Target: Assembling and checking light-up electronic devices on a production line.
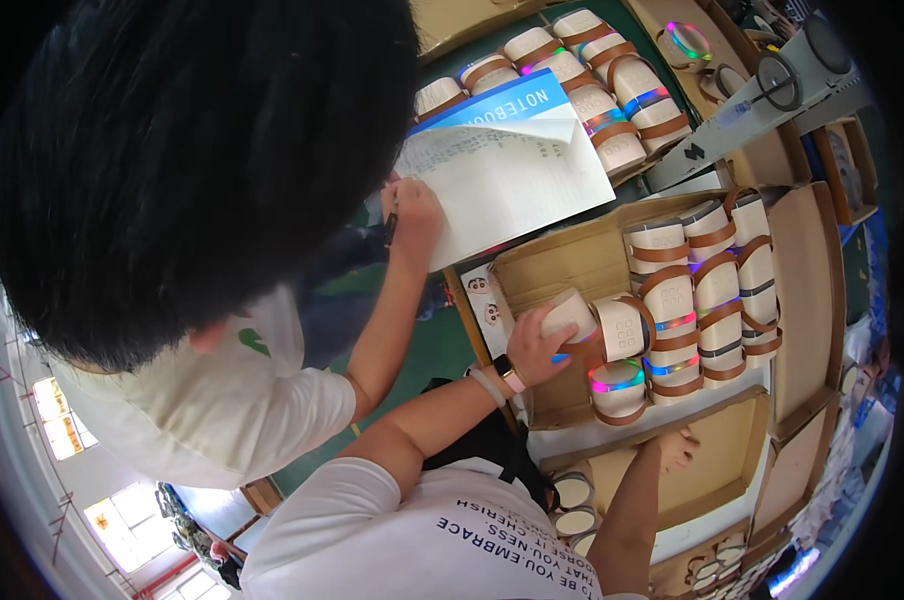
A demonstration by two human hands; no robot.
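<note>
My left hand (534, 352), with a watch on its wrist, is wrapped round a cream cylinder (570, 314) that looks like a small portable speaker. Coloured light glows near its lower end. It is held at the left side of an open cardboard box (544, 258). Rows of matching speakers (669, 298) with brown straps and rainbow light rings fill that box's right part. Beside the last row, my right hand (677, 450) hovers over a shallower cardboard tray (717, 488), its fingers loosely bent and apart, with no object visible in it.
At my left a person leans in, a hand (417, 215) writing with a pen (391, 230) in a notebook (517, 185). The notebook overlaps another group of speakers (612, 130). A grey metal arm (742, 125) juts in at the upper right. More round pieces (574, 492) lie by my right forearm.
</note>
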